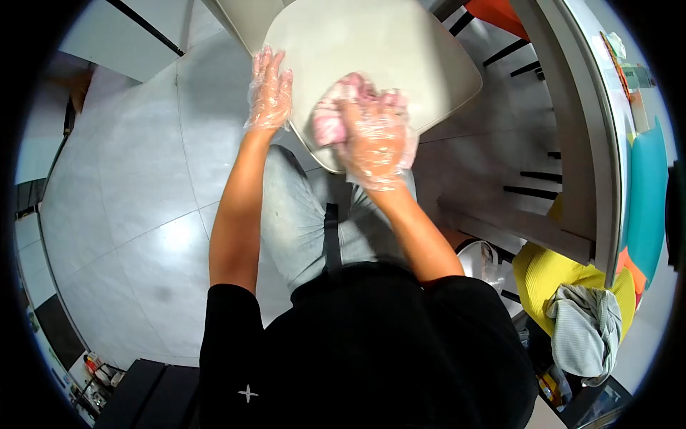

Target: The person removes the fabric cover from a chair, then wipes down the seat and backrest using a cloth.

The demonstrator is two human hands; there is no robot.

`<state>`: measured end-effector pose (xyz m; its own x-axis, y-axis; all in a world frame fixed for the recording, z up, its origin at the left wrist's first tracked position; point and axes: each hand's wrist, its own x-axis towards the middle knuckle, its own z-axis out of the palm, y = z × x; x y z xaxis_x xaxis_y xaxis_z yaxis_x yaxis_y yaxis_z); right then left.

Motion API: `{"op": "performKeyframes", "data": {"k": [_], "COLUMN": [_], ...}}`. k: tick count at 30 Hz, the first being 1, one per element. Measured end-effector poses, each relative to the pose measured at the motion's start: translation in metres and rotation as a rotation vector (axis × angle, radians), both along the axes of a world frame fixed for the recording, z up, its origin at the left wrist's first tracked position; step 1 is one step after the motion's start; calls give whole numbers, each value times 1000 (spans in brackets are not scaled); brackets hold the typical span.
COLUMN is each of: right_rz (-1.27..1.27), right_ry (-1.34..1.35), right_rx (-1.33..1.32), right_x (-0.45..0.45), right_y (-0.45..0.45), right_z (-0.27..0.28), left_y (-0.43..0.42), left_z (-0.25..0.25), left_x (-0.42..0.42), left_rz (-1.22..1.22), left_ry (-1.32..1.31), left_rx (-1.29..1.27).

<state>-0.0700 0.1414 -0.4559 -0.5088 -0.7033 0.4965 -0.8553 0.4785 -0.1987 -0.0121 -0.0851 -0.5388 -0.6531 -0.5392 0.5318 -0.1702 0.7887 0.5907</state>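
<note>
A cream-coloured chair seat [382,46] lies in front of my knees. My right hand [375,143], in a clear plastic glove, presses a pink and white checked cloth [332,118] onto the seat near its front edge. The cloth is bunched under the palm and shows on both sides of the fingers. Also gloved, my left hand [269,93] rests along the seat's left edge. Its fingers are stretched out and it holds nothing.
A table [579,107] runs along the right side, with a turquoise object [643,207] on it. Below are a yellow chair [539,275] with a grey-green cloth [586,325] and a bin with a plastic liner [482,264]. An orange seat [500,14] is at upper right.
</note>
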Motion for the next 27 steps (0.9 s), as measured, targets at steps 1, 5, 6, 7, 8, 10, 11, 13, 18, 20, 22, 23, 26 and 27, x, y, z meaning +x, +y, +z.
{"op": "performKeyframes", "data": {"k": [1,5,6,7,8,10,11,13,18,20,22,23,26,27], "right_rz": [60,275,356,435,585,592,542,454,-161,-155,-11,97,239,276], "right_ry": [20,-98,-62,-26,98,99,106,-41,-185,-52,-99,56,-109,-64], "right_rx": [-42,-25,-15,-1,-49,11,76,45,-100,-56,-230,-211,-166,-109], "right_x": [5,5,-3,-13,-30,-62,-80,-135,-199,-178,-145,-121,-25,-1], "right_y": [-6,6,17,29,37,61,72,87,89,83,72,68,50,46], "right_z": [0,11,17,22,15,9,10,11,11,2,-16,-15,-6,-1], "left_y": [-2,-3,-4,-4,-4,-3,-3,-2,0,0,0,-1,-2,-2], "left_z": [-2,1,1,0,-1,1,3,6,1,0,0,0,-2,-2], "left_x": [0,2,1,1,0,1,3,4,1,1,1,1,0,0], "left_rz": [-9,-16,-9,-3,4,3,6,9,41,48,63,65,62,56], "left_ry": [3,-3,-6,-10,-15,-35,-47,-50,-45,-39,-41,-42,-47,-40], "left_rx": [5,1,-1,-1,2,-1,-3,11,11,11,-26,-46,-29,-17]}}
